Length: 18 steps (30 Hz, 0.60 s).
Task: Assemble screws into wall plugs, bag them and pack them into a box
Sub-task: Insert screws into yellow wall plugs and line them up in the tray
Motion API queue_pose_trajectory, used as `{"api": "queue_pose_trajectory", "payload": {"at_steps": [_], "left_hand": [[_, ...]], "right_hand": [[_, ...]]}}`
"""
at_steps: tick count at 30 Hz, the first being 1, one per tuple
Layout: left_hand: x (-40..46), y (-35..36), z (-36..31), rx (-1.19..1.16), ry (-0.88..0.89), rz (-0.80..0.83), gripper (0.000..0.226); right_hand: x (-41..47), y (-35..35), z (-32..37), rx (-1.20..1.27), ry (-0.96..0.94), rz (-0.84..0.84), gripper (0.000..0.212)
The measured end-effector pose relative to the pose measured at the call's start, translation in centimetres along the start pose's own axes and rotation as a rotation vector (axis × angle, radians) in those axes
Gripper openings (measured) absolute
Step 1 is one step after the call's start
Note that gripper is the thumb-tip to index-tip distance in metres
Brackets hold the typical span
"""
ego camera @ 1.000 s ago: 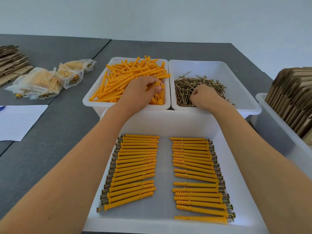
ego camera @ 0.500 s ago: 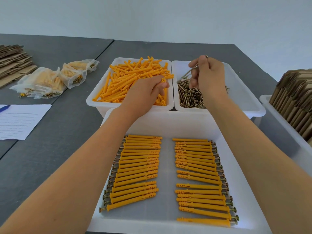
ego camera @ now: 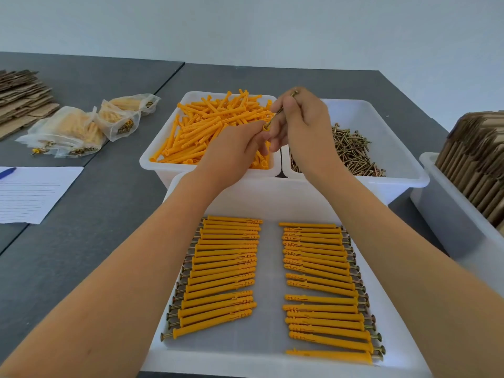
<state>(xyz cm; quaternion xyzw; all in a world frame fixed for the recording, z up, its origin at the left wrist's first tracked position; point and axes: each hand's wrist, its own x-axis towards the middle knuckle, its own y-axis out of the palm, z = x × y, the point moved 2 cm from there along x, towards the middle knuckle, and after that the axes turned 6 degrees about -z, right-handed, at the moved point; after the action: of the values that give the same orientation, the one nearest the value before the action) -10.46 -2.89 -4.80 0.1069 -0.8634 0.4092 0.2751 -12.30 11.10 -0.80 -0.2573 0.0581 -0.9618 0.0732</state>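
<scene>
Above the bins, hands (ego camera: 272,137) join screw (ego camera: 281,110), plug (ego camera: 264,128).

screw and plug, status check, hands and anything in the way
Left hand pinches plug. Right hand holds screw, tip at plug mouth. Nothing in the way.

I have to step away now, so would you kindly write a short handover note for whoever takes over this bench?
Left hand holds one plug, open end up. Right hand pinches a screw, tip at the plug's mouth, not yet pushed in.
Loose plugs in the left bin, screws in the right bin.
Done: two rows of assembled plugs in the near tray; a few filled bags far left.
Left: seat this screw, lay it in the tray, continue, then bag and box. Flat cartons stand at right.
</scene>
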Motion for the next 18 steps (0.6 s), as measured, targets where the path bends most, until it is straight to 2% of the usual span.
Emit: {"api": "queue_pose_trajectory", "payload": {"at_steps": [5, 9, 11, 18], "left_hand": [[0.2, -0.1, 0.0, -0.087, -0.003, -0.062, 0.024], [0.6, -1.2, 0.0, -0.201, -0.071, -0.256, 0.031], [0.8, -1.5, 0.1, -0.246, -0.134, -0.3, 0.033], [0.9, -0.3, -1.3, -0.649, -0.262, -0.152, 0.044]], "right_hand": [[-0.6, 0.9, -0.3, -0.246, -0.101, 0.096, 0.012], [-0.7, 1.0, -0.9, -0.303, -0.088, 0.101, 0.017], [-0.6, 1.2, -1.2, -0.359, -0.074, 0.115, 0.019], [-0.4, 2.0, -0.6, -0.391, 0.004, 0.166, 0.017]]}}
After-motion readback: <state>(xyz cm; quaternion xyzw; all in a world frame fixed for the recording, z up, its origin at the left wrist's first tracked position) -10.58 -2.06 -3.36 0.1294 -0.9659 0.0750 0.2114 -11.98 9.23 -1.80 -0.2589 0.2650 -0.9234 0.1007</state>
